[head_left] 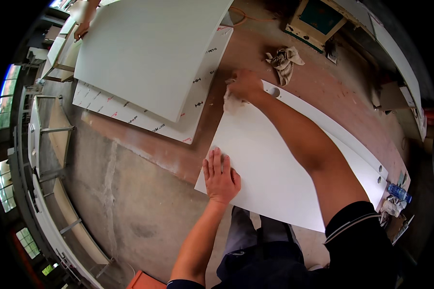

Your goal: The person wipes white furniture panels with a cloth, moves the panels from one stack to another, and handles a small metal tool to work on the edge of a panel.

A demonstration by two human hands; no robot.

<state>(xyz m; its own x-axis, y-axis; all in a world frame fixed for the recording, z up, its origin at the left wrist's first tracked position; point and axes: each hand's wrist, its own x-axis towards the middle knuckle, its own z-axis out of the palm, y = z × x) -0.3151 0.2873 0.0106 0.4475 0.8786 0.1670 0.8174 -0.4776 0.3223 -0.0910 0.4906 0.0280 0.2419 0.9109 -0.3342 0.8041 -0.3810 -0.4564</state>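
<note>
A smooth white panel (270, 164) lies in front of me. My left hand (221, 178) rests flat on its near left part, fingers stretched out and holding nothing. Over at the far left corner, my right hand (246, 85) is closed on a crumpled whitish cloth (232, 103), which touches the panel's edge. My right forearm reaches across the panel and hides part of it. Beyond that arm, a second white strip or panel (318, 114) with round holes runs along the far edge. Whether the two are joined, I cannot tell.
At the upper left lies a large pale board (149, 53) on a printed white sheet (178, 132). A co-worker's hand (82, 31) is at its left edge. A beige rag (285, 62) lies on the reddish tabletop. A blue bottle (399, 192) stands right.
</note>
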